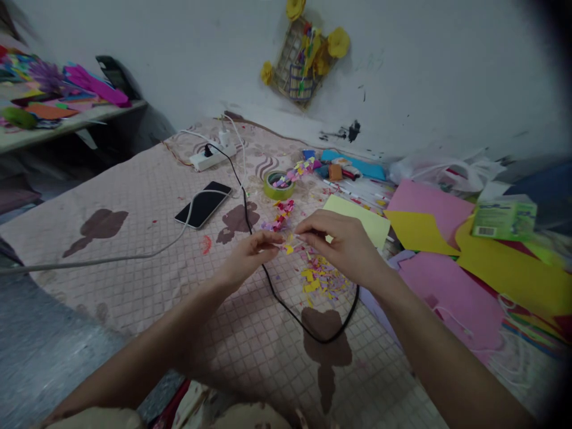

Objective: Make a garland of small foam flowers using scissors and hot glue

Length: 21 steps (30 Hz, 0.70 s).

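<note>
My left hand (250, 256) and my right hand (344, 238) meet over the middle of the table, fingertips pinched close together. Between them is a thin pale piece (295, 238), too small and blurred to name. Just below lies a heap of yellow and lilac paper scraps (324, 277). Beyond the fingertips is a cluster of red, pink and lilac paper bits (281, 215). A similar pink and yellow cluster (300, 170) rests against a roll of green tape (279, 186). Behind my right hand sits a pale yellow sheet (357, 217), partly covered.
A black cable (308, 333) loops under both hands from a white power strip (213, 156). To the left lies a phone (203, 204) with a grey cable (134, 258). Pink sheets (451, 292), yellow sheets (513, 274) and a green box (504, 219) cover the right side.
</note>
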Each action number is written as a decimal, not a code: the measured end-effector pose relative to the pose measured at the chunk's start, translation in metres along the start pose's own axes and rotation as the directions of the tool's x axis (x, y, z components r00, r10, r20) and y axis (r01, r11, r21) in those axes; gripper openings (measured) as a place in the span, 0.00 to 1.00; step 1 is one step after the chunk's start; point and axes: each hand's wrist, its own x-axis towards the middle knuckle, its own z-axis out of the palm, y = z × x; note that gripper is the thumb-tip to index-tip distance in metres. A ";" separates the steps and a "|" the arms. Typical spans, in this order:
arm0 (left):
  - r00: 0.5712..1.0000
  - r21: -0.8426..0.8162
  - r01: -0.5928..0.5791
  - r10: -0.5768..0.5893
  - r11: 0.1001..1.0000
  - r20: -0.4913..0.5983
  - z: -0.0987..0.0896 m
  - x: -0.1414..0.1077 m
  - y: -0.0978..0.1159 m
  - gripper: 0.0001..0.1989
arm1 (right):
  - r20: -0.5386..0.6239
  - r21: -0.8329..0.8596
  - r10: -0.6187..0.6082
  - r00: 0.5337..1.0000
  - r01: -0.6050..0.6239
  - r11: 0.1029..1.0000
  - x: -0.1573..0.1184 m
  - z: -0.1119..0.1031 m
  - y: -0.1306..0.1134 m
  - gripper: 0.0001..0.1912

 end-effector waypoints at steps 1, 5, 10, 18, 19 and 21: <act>0.999 0.000 -0.006 0.006 1.000 0.039 0.000 -0.001 0.000 0.15 | 0.001 -0.004 0.000 1.000 0.000 1.000 0.001 0.000 -0.001 0.08; 0.989 -0.032 0.004 0.001 0.999 0.151 0.001 -0.004 -0.001 0.18 | 0.008 0.002 -0.007 1.000 0.007 1.000 0.003 -0.001 -0.005 0.08; 0.990 -0.035 0.026 -0.021 0.999 0.142 0.000 -0.010 -0.004 0.12 | 0.035 0.030 -0.035 0.999 0.034 0.999 0.004 0.001 -0.010 0.08; 0.997 0.180 0.045 -0.054 0.983 0.046 -0.030 -0.031 -0.003 0.13 | 0.083 0.133 0.016 0.996 -0.027 0.991 0.001 0.025 0.004 0.08; 0.999 0.215 0.037 -0.043 0.976 0.024 -0.035 -0.034 -0.003 0.12 | 0.097 0.146 0.027 0.995 -0.041 0.988 0.001 0.029 0.010 0.08; 0.999 0.273 0.024 -0.016 0.962 -0.032 -0.044 -0.040 -0.004 0.12 | 0.117 0.150 0.047 0.992 -0.065 0.987 0.000 0.038 0.022 0.08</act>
